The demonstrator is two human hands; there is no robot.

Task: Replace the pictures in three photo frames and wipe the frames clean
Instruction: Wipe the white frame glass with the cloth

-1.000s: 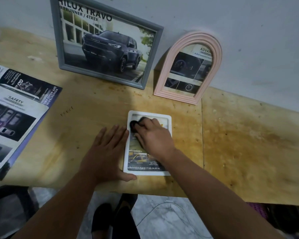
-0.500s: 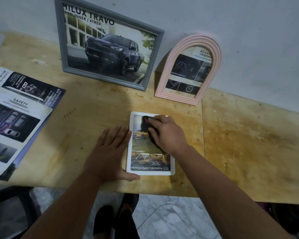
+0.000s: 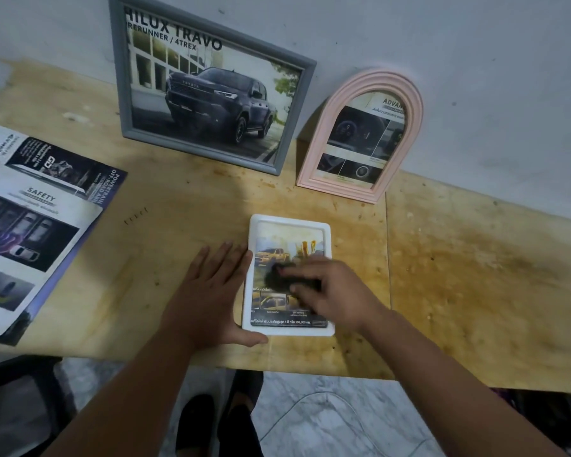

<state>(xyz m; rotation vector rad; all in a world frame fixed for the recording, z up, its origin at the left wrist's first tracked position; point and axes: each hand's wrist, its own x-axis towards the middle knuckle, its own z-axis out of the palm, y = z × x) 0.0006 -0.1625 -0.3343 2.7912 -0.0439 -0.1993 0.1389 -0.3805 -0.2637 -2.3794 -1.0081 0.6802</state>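
Right hand (image 3: 330, 288) slid cloth (image 3: 279, 275) down frame (image 3: 290, 221).

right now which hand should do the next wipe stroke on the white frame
Right. The right hand already presses the dark cloth on the white frame, while the left hand lies flat along its left edge, likely steadying it.

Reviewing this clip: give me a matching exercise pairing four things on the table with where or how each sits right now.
Things:
1. grey frame
2. pink arched frame
3. white frame
4. brochures

States:
A. flat, being wiped with a dark cloth
B. far left on the table
C. propped at the wall, right of the largest frame
D. propped at the wall, truck picture

Pairs: 1-D, 2-C, 3-A, 4-B
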